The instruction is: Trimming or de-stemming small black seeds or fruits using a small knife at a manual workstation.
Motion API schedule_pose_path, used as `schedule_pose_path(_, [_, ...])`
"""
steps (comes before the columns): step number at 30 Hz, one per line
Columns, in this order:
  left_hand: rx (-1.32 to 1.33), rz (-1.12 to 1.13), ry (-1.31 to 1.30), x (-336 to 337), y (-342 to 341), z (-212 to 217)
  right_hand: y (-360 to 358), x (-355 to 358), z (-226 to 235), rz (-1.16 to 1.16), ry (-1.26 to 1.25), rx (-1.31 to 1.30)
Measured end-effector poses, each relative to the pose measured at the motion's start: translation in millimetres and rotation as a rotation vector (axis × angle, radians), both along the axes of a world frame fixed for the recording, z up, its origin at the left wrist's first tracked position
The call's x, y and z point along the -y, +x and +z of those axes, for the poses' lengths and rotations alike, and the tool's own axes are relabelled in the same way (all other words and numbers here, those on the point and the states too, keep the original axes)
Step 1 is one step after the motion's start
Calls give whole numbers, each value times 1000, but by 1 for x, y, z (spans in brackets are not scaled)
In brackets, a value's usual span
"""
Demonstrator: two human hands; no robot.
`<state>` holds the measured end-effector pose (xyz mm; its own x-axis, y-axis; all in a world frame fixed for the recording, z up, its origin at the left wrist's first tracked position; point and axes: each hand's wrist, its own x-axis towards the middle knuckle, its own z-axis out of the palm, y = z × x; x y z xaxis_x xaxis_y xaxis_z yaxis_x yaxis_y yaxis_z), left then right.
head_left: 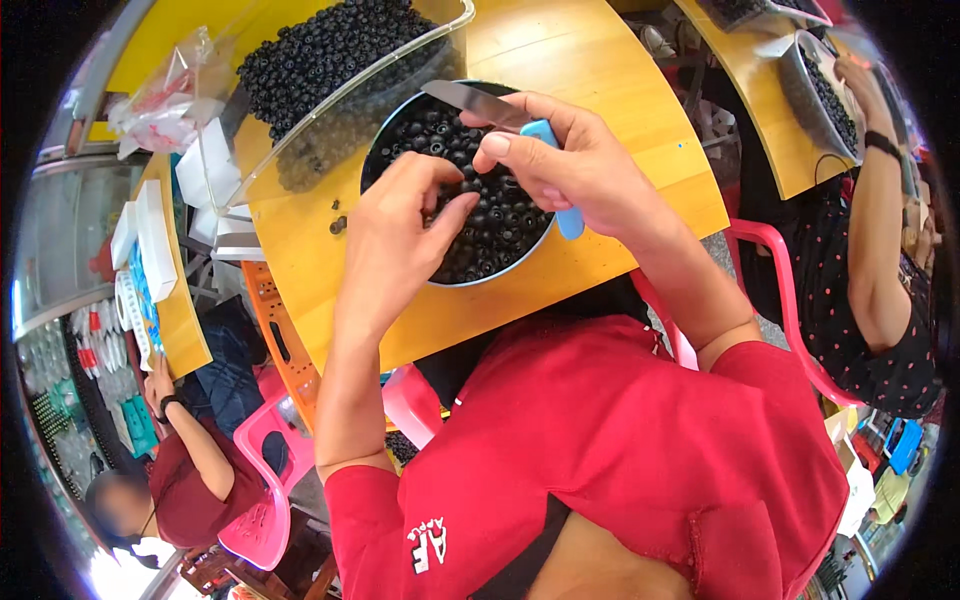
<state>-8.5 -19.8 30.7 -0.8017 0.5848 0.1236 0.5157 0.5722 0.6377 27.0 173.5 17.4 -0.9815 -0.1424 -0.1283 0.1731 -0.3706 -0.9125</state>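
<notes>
A round bowl (548, 240) with a pale blue rim stands on the yellow wooden table, filled with small round black pieces (500, 225), several showing a hole in the middle. My right hand (575, 160) is over its right side, closed round a knife (540, 133) with a blue handle; the blade points up and left across the bowl's far rim. Over the bowl's left side is my left hand (405, 215). Its thumb and forefinger are bent toward each other just above the pieces, and whatever lies between their tips is too small to make out.
A clear plastic bin (440, 35) heaped with similar black pieces stands beyond the bowl at left. Several loose pieces (338, 224) lie on the table (640, 110). Co-workers sit left and right; the right one reaches to another bowl (800, 100). Pink chairs (775, 235) stand around.
</notes>
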Motion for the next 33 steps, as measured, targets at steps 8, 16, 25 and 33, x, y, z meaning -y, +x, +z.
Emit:
schedule_pose_path(8, [31,47,595,-8,9,-7,2,10,12,23,5,50])
schedule_pose_path(16, [83,76,711,-6,9,-22,2,11,9,109,-167,83])
schedule_pose_path(25, [436,52,955,-8,13,-19,2,14,8,46,-178,56])
schedule_pose_path(33, [752,107,1106,-11,16,-17,3,16,12,21,-213,48])
